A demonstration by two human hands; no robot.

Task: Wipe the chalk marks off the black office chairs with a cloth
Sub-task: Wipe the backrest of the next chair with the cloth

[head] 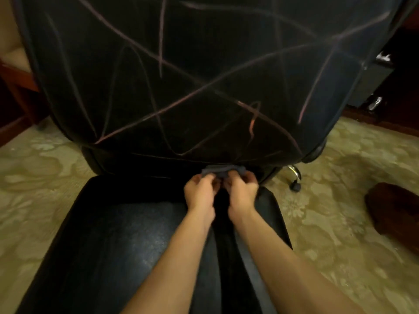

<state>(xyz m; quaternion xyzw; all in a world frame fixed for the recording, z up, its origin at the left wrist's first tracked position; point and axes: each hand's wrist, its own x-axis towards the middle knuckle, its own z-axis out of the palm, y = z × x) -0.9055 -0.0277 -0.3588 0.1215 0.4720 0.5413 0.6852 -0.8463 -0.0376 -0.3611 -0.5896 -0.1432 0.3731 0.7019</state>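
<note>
Two hands (221,191), one cloth (223,171), one chair (181,87)

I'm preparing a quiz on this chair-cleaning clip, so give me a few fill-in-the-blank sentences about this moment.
1. Both hands, left hand and right hand, hold a bunched ____.
2. The chalk marks cross the chair's ____.
3. The floor around the chair is covered by patterned ____.

Missing words: cloth; backrest; carpet.
</note>
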